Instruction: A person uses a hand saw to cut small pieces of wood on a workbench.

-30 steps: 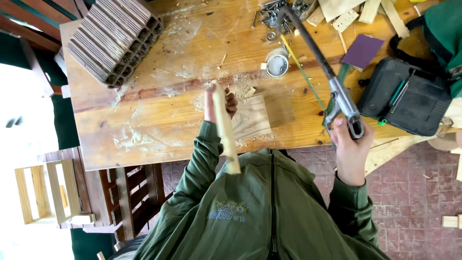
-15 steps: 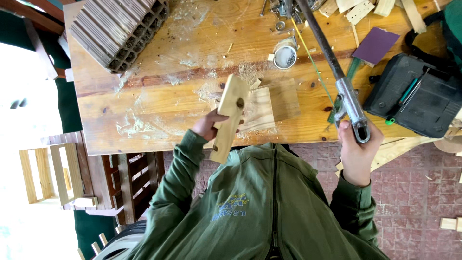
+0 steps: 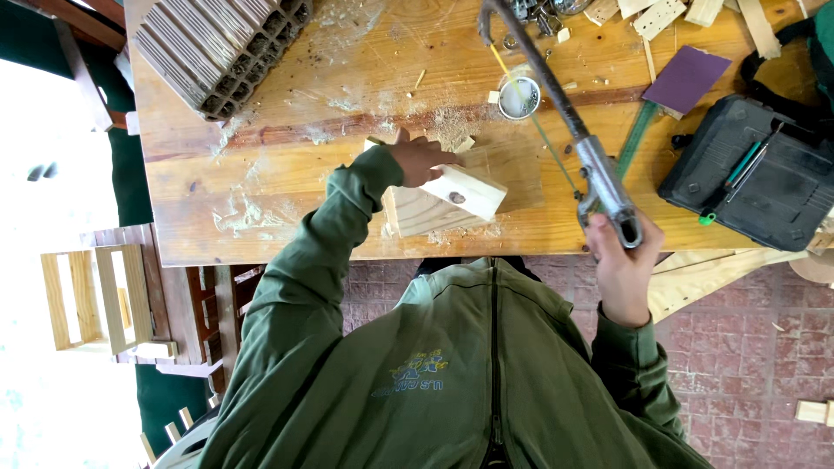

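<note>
Both hands are busy from where I watch. My left hand (image 3: 420, 161) is clamped on one end of a pale wood block (image 3: 465, 191), fingers wrapped over its top, and the block lies on a flat board (image 3: 486, 187) near the front edge of the workbench (image 3: 287, 187). A dark knot shows on the face of the block that is turned toward me. My right hand (image 3: 621, 260) is closed round the grey handle of a hacksaw (image 3: 580, 148), holding it out in front of the bench edge; the frame runs up and away across the bench to its far end near the top of the view, and the thin blade hangs beneath it. The saw is clear of the block, off to its right, and I see no contact between them.

Sawdust is scattered over the bench around the board and further back. At the far left corner lies a ribbed hollow brick (image 3: 217, 48). A small round tin (image 3: 519, 97) sits behind the board, under the saw frame. To the right are a purple sheet of sandpaper (image 3: 686, 78) and a black tool case (image 3: 751, 178) with a green-tipped tool lying on its lid. Offcuts of wood (image 3: 660, 16) crowd the far right corner. Left of the bench, down on the floor side, stands a small slatted wooden crate (image 3: 95, 300).
</note>
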